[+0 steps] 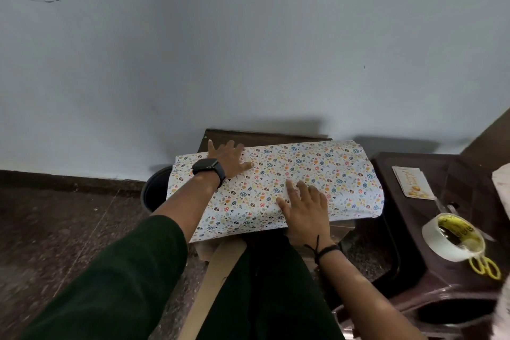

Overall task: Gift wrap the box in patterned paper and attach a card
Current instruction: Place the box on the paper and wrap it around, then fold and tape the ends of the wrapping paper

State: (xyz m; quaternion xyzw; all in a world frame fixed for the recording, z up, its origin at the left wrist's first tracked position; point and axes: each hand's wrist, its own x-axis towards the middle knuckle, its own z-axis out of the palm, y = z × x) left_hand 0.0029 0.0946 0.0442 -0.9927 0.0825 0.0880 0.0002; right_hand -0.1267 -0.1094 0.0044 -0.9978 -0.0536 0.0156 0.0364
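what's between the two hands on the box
In the head view, only bare patterned paper lies between the left hand and the right hand.

A long box draped in white paper printed with small coloured eggs (298,174) lies flat on the worktop; a pale rectangular card (413,182) rests well apart on its right.

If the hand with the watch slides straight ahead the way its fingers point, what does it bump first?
Probably the wall. The left hand lies flat on the patterned paper, fingers pointing past its far edge; depth is unclear.
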